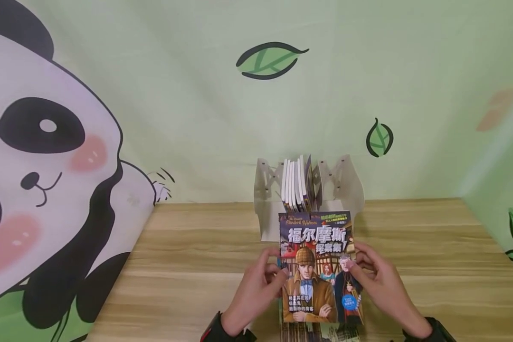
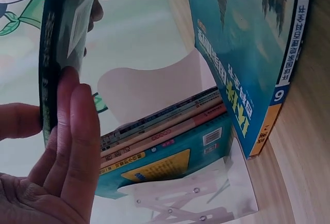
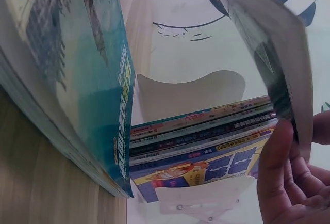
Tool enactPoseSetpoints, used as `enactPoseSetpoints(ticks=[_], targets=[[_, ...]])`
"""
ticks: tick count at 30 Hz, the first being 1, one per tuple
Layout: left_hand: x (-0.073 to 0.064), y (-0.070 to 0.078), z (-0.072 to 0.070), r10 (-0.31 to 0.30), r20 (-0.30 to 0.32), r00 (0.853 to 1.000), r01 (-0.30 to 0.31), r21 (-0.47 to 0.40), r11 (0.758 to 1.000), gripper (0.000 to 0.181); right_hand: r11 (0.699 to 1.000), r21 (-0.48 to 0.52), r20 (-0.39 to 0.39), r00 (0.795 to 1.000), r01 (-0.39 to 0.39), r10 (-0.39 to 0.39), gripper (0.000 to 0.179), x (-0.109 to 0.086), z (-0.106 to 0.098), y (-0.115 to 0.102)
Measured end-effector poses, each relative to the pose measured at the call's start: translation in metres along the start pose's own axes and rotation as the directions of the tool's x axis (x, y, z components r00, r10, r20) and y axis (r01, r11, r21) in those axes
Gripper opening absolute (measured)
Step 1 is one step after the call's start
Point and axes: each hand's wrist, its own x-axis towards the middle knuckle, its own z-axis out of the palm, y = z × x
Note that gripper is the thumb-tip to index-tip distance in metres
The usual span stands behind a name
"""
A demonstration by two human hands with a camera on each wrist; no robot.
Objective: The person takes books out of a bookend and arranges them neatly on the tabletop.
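Both hands hold a paperback book with a detective in a brown cap on its cover, front side up. The left hand pinches its left edge, thumb on the cover; in the left wrist view, fingers lie against the back. At the opposite edge the right hand grips it between thumb and fingers. Below the raised paperback lies a thick teal book, mostly hidden in the head view. Just beyond, a white folding book rack keeps several thin books upright.
The rack stands on a wood-grain table near its back edge. Behind hangs a green backdrop with printed leaves and a large panda at left. In the right wrist view, a purple-and-yellow book leans against a rack panel.
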Motion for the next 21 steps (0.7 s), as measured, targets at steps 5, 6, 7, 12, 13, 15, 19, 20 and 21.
enactPoseSetpoints(ticks=[5,6,7,12,13,15,19,20,21], targets=[[0.0,-0.002,0.0,-0.003,-0.001,1.0,0.003,0.049,0.999,0.022,0.999,0.019,0.083,0.996,-0.04,0.038,0.056,0.002,-0.003,0.002],[0.001,-0.002,0.001,-0.003,-0.003,1.0,0.004,0.058,0.998,0.021,0.999,0.022,0.094,0.995,-0.046,0.043,0.057,0.002,-0.003,0.002],[0.001,-0.003,0.001,-0.001,-0.007,1.0,0.002,0.07,0.998,0.019,0.998,0.026,0.104,0.993,-0.049,0.046,0.057,0.003,-0.003,0.003],[0.003,-0.007,0.002,0.012,-0.029,1.0,-0.008,0.136,0.991,0.015,0.997,0.033,0.141,0.987,-0.076,0.071,0.058,0.005,-0.003,0.005],[0.003,-0.008,0.002,0.014,-0.033,0.999,-0.009,0.151,0.988,0.014,0.997,0.027,0.147,0.986,-0.078,0.074,0.058,0.005,-0.003,0.005],[0.004,-0.009,0.003,0.01,-0.036,0.999,-0.004,0.178,0.984,0.013,0.996,0.009,0.159,0.984,-0.084,0.081,0.06,0.005,-0.002,0.007],[0.006,-0.014,0.003,0.006,-0.035,0.999,0.002,0.233,0.973,0.011,0.995,-0.019,0.198,0.975,-0.098,0.1,0.063,0.005,-0.001,0.01],[0.007,-0.015,0.003,0.006,-0.032,0.999,0.002,0.248,0.969,0.01,0.994,-0.022,0.21,0.972,-0.106,0.108,0.064,0.005,-0.001,0.011],[0.007,-0.016,0.003,0.007,-0.026,1.0,0.0,0.265,0.964,0.009,0.993,-0.023,0.222,0.968,-0.113,0.115,0.064,0.005,-0.001,0.011]])
